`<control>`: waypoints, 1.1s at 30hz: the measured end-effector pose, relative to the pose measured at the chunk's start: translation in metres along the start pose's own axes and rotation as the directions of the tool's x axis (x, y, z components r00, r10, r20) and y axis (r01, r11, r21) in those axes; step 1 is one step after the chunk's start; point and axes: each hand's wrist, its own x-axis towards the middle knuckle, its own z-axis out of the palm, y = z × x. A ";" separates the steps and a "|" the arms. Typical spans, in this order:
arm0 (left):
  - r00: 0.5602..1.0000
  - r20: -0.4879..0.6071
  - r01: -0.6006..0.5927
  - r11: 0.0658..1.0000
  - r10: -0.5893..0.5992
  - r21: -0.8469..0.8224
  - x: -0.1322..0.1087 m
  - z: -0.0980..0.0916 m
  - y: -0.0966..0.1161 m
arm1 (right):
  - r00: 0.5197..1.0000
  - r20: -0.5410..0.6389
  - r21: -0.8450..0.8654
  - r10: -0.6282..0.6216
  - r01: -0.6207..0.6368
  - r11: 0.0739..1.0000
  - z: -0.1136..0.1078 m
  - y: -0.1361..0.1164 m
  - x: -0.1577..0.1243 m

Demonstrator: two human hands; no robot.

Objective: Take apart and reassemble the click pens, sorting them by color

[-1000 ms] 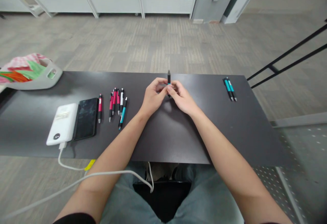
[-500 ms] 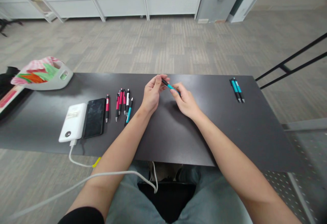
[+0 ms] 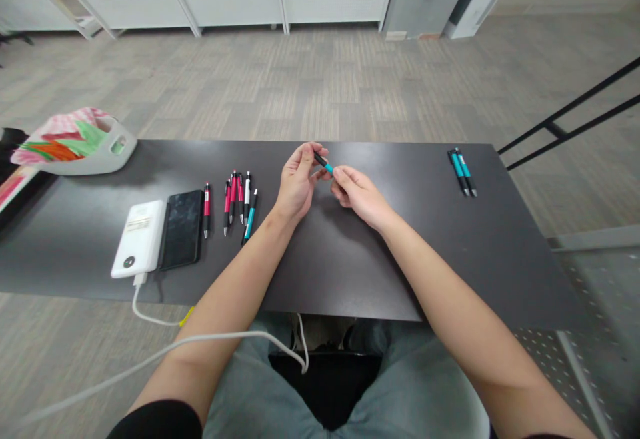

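Observation:
A teal and black pen (image 3: 327, 167) is held above the dark table (image 3: 320, 272) between both hands. My left hand (image 3: 299, 182) pinches its black end. My right hand (image 3: 356, 191) has its fingers closed round the teal end, which they partly hide. To the left lie several red pens (image 3: 233, 197), a white pen (image 3: 247, 197) and a teal pen (image 3: 250, 217). One more red pen (image 3: 207, 210) lies apart, beside a phone. Two teal pens (image 3: 463, 172) rest side by side at the far right.
A black phone (image 3: 183, 229) and a white power bank (image 3: 139, 239) with a white cable (image 3: 220, 337) are at the left. Behind them stands a white basket (image 3: 100, 164) with colourful cloth. A black metal rail (image 3: 555, 130) is beyond the right edge.
My right hand has shifted slightly left along the pen and its fingers have closed round the teal end, covering more of it. The whole view has moved a little.

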 end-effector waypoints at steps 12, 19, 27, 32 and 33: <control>0.999 0.045 -0.006 0.999 0.004 0.042 -0.005 0.002 0.010 | 0.972 -0.080 -0.296 -0.219 0.186 0.937 -0.007 0.002 0.000; 0.994 0.061 0.102 0.966 -0.089 -0.239 -0.009 0.009 0.017 | 0.980 0.159 0.227 0.123 -0.157 0.961 -0.006 -0.014 -0.006; 0.995 0.066 0.092 0.943 -0.075 -0.319 -0.001 0.005 0.017 | 0.991 0.123 0.237 0.057 -0.085 0.968 -0.009 -0.016 -0.003; 0.992 0.129 0.037 0.952 0.003 -0.304 0.004 -0.004 0.010 | 0.996 0.089 0.243 0.030 -0.051 0.969 -0.011 -0.017 -0.004; 0.991 0.131 0.017 0.953 0.024 -0.303 0.005 -0.005 0.008 | 0.996 0.080 0.241 0.036 -0.054 0.969 -0.011 -0.018 -0.004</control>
